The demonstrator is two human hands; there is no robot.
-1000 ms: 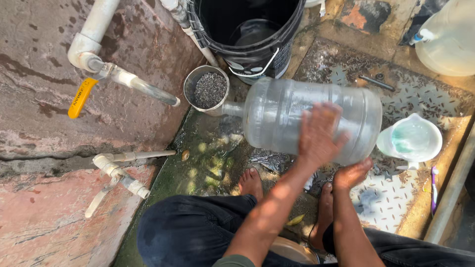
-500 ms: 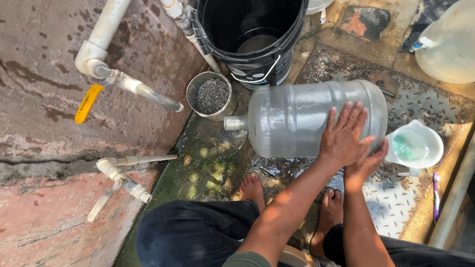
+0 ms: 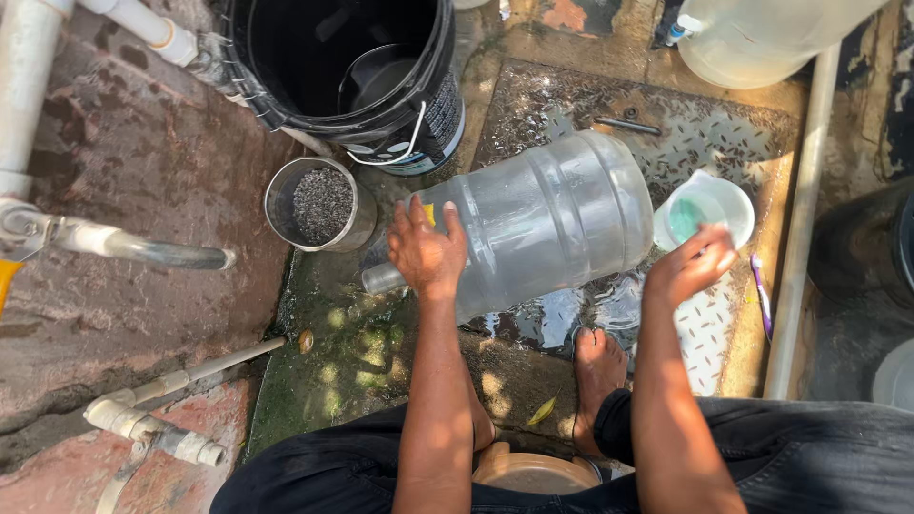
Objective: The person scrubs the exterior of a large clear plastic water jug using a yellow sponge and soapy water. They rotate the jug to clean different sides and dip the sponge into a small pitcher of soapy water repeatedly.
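Note:
A large clear plastic water jug [image 3: 552, 224] lies on its side on the wet ground, neck pointing left. My left hand [image 3: 426, 249] grips its shoulder just above the neck. My right hand [image 3: 690, 266] is off the jug, fingers loosely bent, at the near rim of a white cup [image 3: 709, 205] holding bluish liquid. Nothing shows in that hand. My bare foot [image 3: 598, 366] rests just below the jug.
A black bucket [image 3: 352, 76] stands behind the jug, with a metal tin of dark grains [image 3: 322, 205] beside it. A tap pipe [image 3: 143, 249] juts from the left wall. A second translucent jug [image 3: 752, 38], a white pipe [image 3: 800, 238] and a purple toothbrush [image 3: 762, 295] are at the right.
My left hand slid from the jug's body to its neck end. My right hand came off the jug and moved to the white cup.

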